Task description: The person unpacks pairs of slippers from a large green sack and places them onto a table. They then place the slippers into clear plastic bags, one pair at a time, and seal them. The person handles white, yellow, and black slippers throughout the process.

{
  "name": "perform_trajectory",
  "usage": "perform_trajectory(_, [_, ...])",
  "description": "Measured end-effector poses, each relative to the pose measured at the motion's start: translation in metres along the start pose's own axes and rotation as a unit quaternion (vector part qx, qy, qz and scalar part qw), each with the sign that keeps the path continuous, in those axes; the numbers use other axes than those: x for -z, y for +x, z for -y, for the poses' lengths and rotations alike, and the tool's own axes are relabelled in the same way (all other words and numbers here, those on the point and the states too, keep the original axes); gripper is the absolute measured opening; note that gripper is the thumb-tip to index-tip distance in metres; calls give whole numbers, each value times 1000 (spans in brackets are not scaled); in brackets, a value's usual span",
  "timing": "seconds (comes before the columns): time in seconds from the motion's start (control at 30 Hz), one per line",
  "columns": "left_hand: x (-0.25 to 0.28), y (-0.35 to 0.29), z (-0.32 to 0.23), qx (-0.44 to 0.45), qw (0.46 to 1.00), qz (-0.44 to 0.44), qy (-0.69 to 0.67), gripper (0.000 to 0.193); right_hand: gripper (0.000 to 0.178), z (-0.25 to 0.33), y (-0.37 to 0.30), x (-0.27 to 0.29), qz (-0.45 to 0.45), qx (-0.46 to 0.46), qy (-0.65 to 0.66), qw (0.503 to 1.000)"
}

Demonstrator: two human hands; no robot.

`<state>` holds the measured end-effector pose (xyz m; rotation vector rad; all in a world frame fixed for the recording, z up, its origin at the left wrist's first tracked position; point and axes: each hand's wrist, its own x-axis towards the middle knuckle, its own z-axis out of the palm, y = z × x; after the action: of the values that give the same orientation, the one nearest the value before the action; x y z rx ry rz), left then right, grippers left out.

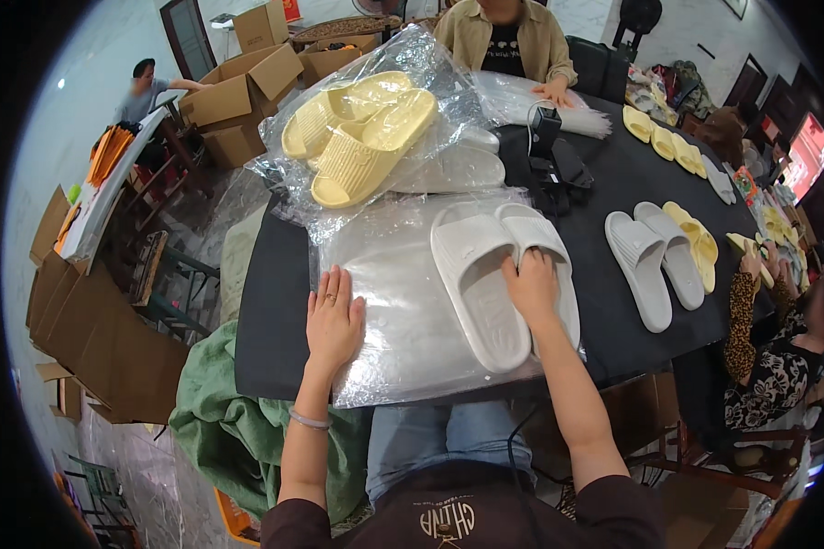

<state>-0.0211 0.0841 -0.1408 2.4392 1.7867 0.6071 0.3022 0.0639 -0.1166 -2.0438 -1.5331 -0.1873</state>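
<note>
A pair of light grey slide slippers (485, 302) rests on a stack of clear plastic bags (398, 320) at the table's front. My right hand (533, 285) grips the pair where the slippers meet, its fingertips tucked under the straps and partly hidden. Flat on the left side of the bags lies my left hand (335, 316), fingers stretched out, holding nothing. Beyond the stack, a pair of yellow slippers (366, 146) sits in a clear bag, on top of other bagged grey slippers (453, 169).
Another grey pair (650, 261) and yellow slippers (696, 242) stand to the right on the black table (604, 352). A black device (558, 160) is near the middle. Across sits a person (508, 46) by more bags; another person (769, 357) handles slippers at right. Cardboard boxes (243, 87) are left.
</note>
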Motion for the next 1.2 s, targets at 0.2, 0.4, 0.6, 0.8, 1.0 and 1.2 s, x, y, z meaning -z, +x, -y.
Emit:
perform_trajectory(0.2, [3, 0, 2, 13, 999, 6, -47, 53, 34, 0, -3, -4, -21, 14, 14, 1000])
perform_trajectory(0.4, [3, 1, 1, 14, 999, 9, -50, 52, 33, -1, -4, 1, -25, 16, 30, 999])
perform_trajectory(0.6, [2, 1, 2, 12, 999, 18, -35, 52, 33, 0, -5, -2, -45, 20, 46, 998])
perform_trajectory(0.8, [4, 1, 2, 10, 999, 27, -23, 52, 34, 1, -6, 0, -8, 5, 25, 1000])
perform_trajectory(1.0, [1, 2, 5, 3, 999, 30, -32, 53, 34, -2, 3, 6, -3, -3, 76, 997])
perform_trajectory(1.2, [2, 1, 6, 1, 999, 26, -30, 53, 39, -23, 27, 59, 16, -14, 55, 998])
